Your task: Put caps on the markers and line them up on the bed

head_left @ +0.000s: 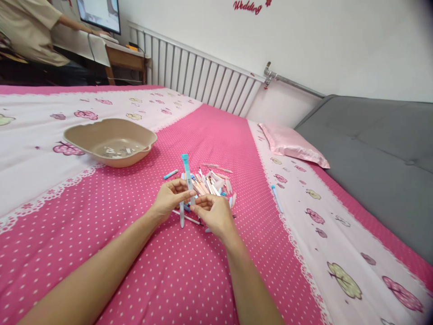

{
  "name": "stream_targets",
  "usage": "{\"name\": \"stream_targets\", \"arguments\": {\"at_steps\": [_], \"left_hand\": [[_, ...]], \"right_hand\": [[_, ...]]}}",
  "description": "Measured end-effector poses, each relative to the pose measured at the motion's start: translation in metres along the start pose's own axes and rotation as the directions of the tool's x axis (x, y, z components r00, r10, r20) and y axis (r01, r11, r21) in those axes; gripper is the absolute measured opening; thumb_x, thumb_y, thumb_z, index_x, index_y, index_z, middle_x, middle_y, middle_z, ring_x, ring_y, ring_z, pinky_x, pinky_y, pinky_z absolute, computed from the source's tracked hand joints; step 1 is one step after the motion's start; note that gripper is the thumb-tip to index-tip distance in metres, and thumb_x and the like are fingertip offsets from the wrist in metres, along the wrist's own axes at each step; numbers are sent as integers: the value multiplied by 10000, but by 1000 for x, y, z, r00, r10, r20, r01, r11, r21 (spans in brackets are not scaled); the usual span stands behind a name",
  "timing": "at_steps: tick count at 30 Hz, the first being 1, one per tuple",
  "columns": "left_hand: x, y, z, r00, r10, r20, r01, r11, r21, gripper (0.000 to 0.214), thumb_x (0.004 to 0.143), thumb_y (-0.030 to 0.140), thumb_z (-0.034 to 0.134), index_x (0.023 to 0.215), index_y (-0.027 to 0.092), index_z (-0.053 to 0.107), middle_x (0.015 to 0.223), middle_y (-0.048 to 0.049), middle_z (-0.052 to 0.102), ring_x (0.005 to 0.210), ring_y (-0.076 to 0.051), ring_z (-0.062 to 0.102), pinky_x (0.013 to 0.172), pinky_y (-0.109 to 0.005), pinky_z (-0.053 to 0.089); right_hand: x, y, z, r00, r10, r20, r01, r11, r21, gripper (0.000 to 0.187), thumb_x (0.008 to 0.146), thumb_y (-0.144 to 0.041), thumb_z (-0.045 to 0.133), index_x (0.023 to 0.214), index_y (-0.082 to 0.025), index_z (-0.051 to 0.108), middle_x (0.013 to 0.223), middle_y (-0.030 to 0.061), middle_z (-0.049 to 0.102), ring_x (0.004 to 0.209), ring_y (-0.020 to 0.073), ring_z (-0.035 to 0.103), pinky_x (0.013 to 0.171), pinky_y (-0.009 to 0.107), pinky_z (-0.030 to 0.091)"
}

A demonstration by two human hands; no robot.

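Both of my hands hold one blue pen (187,174) upright over the pink dotted bedspread (142,253). My left hand (169,198) pinches the pen's barrel from the left. My right hand (213,214) grips its lower end with curled fingers. Just behind my hands lies a pile of pens (213,183), pink, white and blue. A single blue pen (170,174) lies to the left of the pile, and a white pen (181,214) lies under my left hand.
A beige plastic basin (110,141) with small white bits inside sits to the far left. Another blue pen (276,197) lies to the right. A pink pillow (292,144), grey headboard (372,158) and radiator (203,76) lie beyond. A person (30,31) sits at a desk, far left.
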State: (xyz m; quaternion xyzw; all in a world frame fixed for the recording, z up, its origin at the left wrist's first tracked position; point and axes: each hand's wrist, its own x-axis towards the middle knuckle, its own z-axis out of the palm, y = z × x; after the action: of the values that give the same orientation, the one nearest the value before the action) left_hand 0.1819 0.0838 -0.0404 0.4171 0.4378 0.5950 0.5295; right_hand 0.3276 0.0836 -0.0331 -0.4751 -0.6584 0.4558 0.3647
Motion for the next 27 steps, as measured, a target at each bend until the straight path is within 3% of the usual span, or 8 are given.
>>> {"name": "stream_targets", "arguments": {"at_steps": [6,12,15,20,27], "left_hand": [[1,1,-1,999,0,49,-2,999,48,461,504,349,824,869,150,626,777,-28,688,578,-115,605,511,-200,473],[4,-1,-5,998,34,44,-40,989,141,431,560,386,795,902,165,655,872,-60,695,635,-129,612,505,-189,465],[4,0,-4,998,43,53,-53,980,190,437,552,406,794,895,168,664,862,-62,687,619,-131,599,480,-193,460],[7,-2,-4,999,32,44,-41,974,221,458,523,440,799,864,158,677,823,-70,682,636,-153,605,488,-207,469],[7,0,-3,998,21,67,-37,968,247,405,518,423,807,814,171,696,702,-35,678,562,-125,591,499,-200,469]], "right_hand": [[5,1,-11,994,-8,-112,9,1000,15,196,640,-295,684,762,-143,664,680,50,691,617,171,656,609,275,522],[17,14,-51,944,-46,-327,34,999,-43,219,662,-329,651,783,-147,666,721,55,702,637,172,659,614,266,520],[21,24,-77,874,-53,-483,-37,984,-175,221,686,-336,628,804,-156,674,746,61,711,664,176,662,653,274,513],[25,49,-103,670,-20,-742,-246,937,-247,211,724,-295,573,843,-165,689,796,76,720,706,186,660,691,278,480],[33,82,-102,537,51,-842,-317,937,-145,278,767,-301,506,919,-144,679,867,108,714,747,200,656,673,278,459]]}}
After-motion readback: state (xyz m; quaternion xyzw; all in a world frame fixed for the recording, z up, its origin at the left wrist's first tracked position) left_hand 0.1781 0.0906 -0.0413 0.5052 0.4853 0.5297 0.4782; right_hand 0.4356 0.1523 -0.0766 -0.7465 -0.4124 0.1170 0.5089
